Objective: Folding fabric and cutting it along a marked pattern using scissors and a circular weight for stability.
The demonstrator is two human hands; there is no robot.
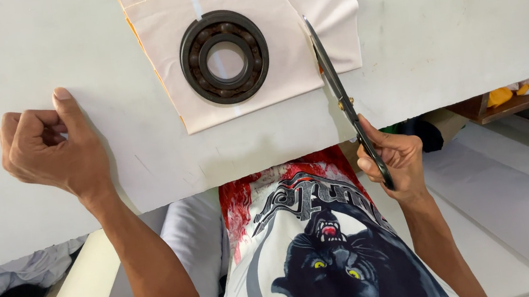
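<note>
Right now: right hand [390,157] closed round dark handles of long steel tailor's scissors [343,100], blades slightly parted, biting into near edge of pale peach cut fabric piece [282,67] lying flat on white cutting table [463,26]. Left hand [52,149] loosely curled into fist w/ thumb up, holding nothing, resting on table well apart from cloth. Dark round metal ball bearing [224,57] sitting on fabric as weight, just left of blades. Fabric prob. light, soft, floppy, apt to shift w/o weight; best pinned flat beside cut line. Bearing prob. heavy, rigid; grip by outer ring. White fabric roll [523,205] lower right.
</note>
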